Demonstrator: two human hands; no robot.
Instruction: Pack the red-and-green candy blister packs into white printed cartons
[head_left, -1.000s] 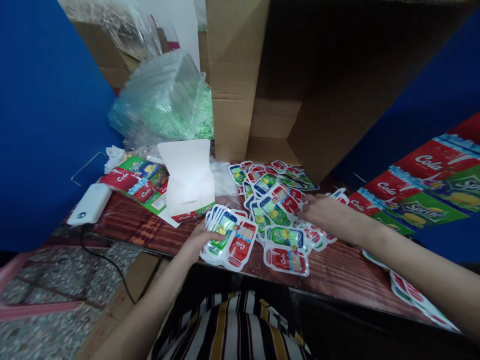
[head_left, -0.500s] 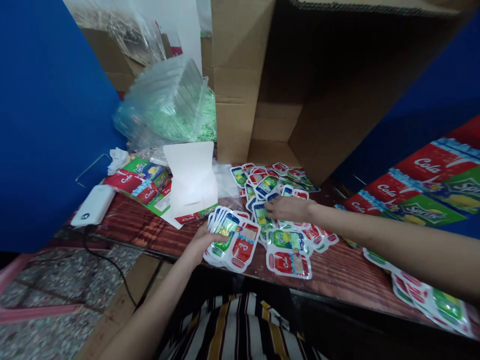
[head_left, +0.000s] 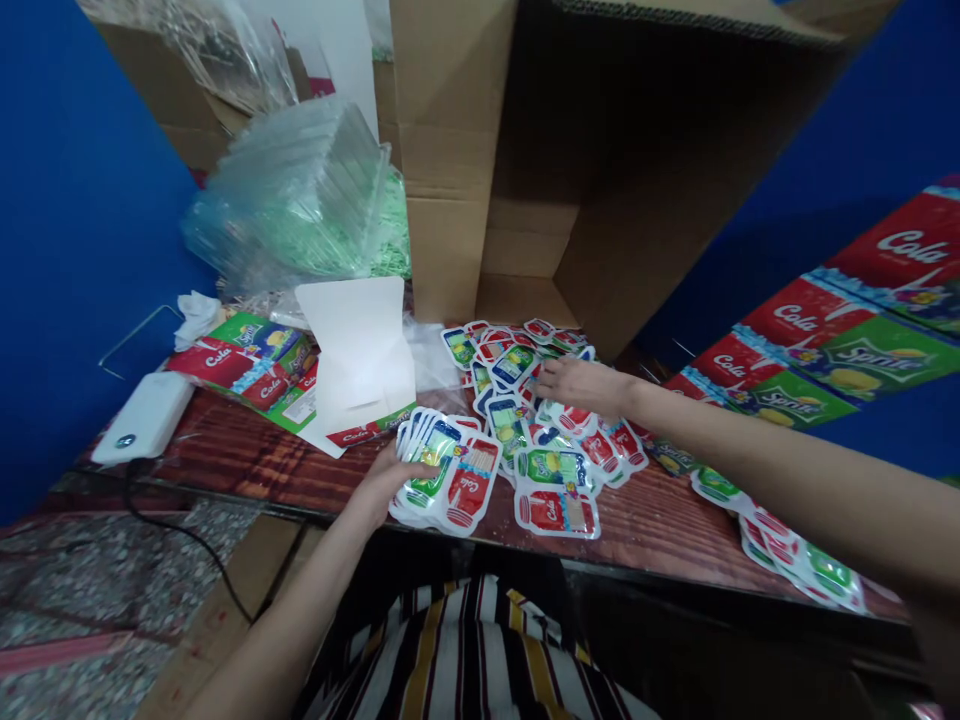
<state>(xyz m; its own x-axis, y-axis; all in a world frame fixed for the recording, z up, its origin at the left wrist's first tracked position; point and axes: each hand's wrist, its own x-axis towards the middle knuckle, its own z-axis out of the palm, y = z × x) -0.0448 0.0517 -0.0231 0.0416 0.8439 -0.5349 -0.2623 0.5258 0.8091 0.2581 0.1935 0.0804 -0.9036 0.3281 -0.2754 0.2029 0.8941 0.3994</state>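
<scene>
My left hand (head_left: 382,488) is closed around the left edge of a fanned stack of shiny flat packets (head_left: 471,480), printed with Cola and Sprite bottles, its thumb lying on top. It holds the stack low over the table's front edge. Across a loose pile of the same packets (head_left: 508,425) reaches my right hand (head_left: 585,388), fingers bent together on a packet (head_left: 574,418) in the pile; its fingertips are partly hidden. One double packet (head_left: 559,492), green above red, lies between the hands at the pile's near side.
An open white-lined carton (head_left: 360,350) and a printed Cola-Sprite carton (head_left: 251,365) lie left. A large cardboard box (head_left: 450,180) stands behind the pile. Clear plastic trays (head_left: 315,190) and a white power bank (head_left: 146,420) are left. Printed cartons (head_left: 832,340) are stacked right.
My right hand has shifted a little away from me and rightward over the pile. My left hand keeps its hold on the stack. The whole view has shifted slightly.
</scene>
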